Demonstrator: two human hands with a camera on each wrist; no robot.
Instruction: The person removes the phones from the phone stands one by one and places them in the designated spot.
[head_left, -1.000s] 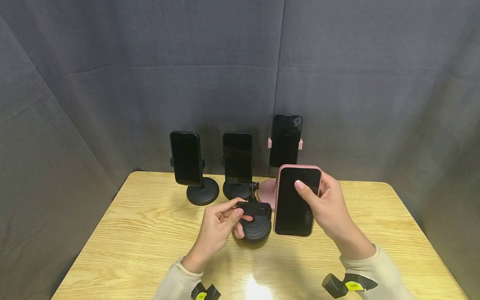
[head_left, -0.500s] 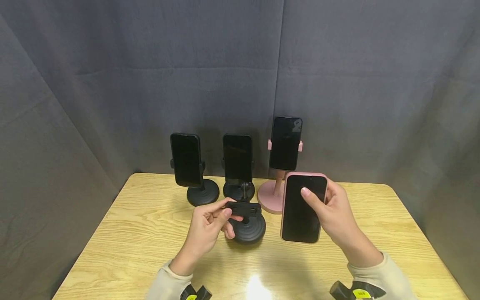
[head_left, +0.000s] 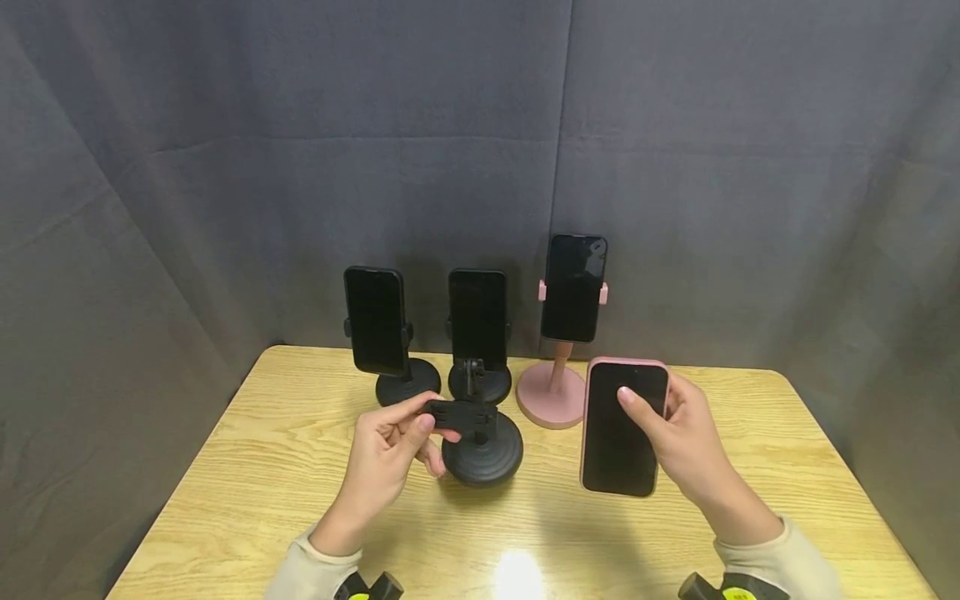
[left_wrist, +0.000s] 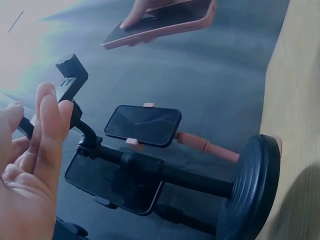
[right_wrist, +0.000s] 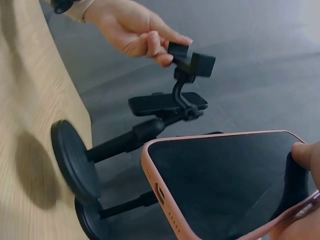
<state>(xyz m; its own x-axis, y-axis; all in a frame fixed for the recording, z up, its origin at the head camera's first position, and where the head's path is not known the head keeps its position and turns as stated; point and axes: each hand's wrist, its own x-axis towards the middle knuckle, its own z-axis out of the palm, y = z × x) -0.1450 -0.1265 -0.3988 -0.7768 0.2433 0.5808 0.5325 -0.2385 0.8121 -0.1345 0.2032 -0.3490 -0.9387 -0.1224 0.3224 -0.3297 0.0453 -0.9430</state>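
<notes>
My left hand pinches one end of the clamp on a black phone stand, thumb in front and fingertips behind. No phone is in that clamp, whose two black ends stick up in the right wrist view. Below it, the stand's round ridged base is near the table; its post shows in the left wrist view. On the right, my right hand grips a phone in a pink case, thumb on the dark screen and fingers behind. The phone is held apart from the stand, screen towards me.
Behind stand two black stands, their dark phones upright in the clamps. Right of them, a pink stand holds another dark phone. All are on the wooden table. A grey curtain hangs behind the table.
My left hand and the stand it pinches have moved left. My right hand has carried the pink-cased phone right and closer to me, so the two are further apart.
</notes>
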